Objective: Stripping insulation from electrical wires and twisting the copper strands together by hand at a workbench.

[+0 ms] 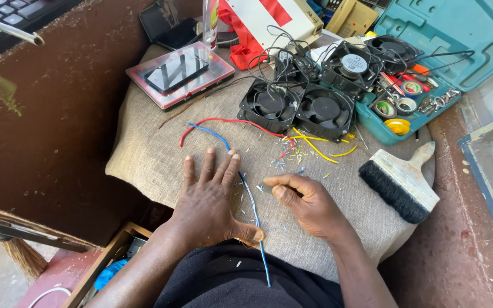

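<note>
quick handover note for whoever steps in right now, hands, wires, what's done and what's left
Left hand: flat on the burlap cloth, thumb pinning the blue wire.
Right hand: fingers pinched together beside that wire; whether they hold anything is too small to tell.
Red wire and yellow wires lie loose near the black fans.
Done: insulation bits litter the cloth.
Left: the blue wire is in hand.

Beyond the left hand (207,199), a flat rectangular package (180,73) with red edging and a clear cover lies on the cloth, a dark-screened phone (176,72) upon it. Farther off, beyond the right hand (309,202), a white box with a red diagonal band (269,16); round pale label (353,63) on a fan hub.
</note>
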